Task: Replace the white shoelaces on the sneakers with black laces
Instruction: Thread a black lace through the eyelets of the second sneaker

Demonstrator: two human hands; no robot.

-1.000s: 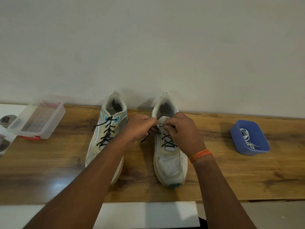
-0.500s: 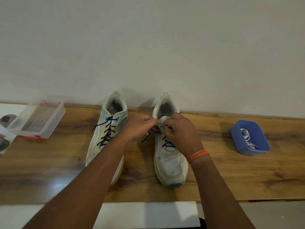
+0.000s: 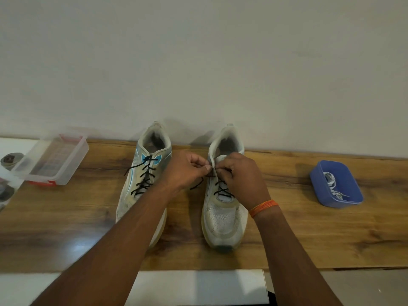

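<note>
Two worn white mesh sneakers stand side by side on a glossy wooden bench (image 3: 309, 235), heels against a plain pale wall (image 3: 198, 62). The left sneaker (image 3: 141, 195) carries a thin black lace (image 3: 143, 182). At the right sneaker (image 3: 225, 217), the left hand (image 3: 185, 171) and the right hand (image 3: 240, 177) both pinch its black cord (image 3: 223, 191) near the tongue. White laces (image 3: 333, 186) lie in a blue plastic tub (image 3: 353, 196); a clear box (image 3: 53, 160) sits left. Compared with a second ago, the right hand has shifted slightly higher on the sneaker.

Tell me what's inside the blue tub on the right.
The blue tub holds loosely coiled white laces. How many there are, and whether anything lies beneath them, cannot be seen.
</note>
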